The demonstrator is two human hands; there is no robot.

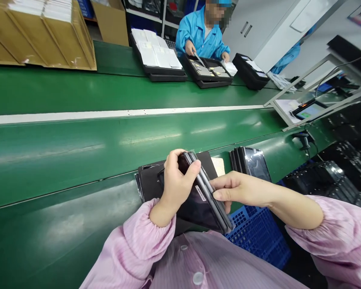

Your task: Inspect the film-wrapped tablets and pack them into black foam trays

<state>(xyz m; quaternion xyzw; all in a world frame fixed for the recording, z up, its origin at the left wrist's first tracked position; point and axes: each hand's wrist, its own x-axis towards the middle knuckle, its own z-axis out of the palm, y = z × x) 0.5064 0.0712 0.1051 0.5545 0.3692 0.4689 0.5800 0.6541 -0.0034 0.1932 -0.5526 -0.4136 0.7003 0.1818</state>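
Observation:
My left hand (176, 180) is closed around a thin stack of black glossy panels (209, 200), held on edge and tilted over my lap. A small white label shows on the stack's side. My right hand (239, 188) pinches the stack's right edge with thumb and fingers. Under the hands a black flat tray (147, 182) lies on the green bench edge. A second stack of black panels (251, 162) stands just to the right of it.
A green conveyor belt (108, 132) with a white stripe runs across. A person in blue works at black trays (212, 72) on the far side. Cardboard boxes (42, 36) sit far left. A blue crate (258, 233) is below right, a screen (309, 110) and black trays (343, 176) at right.

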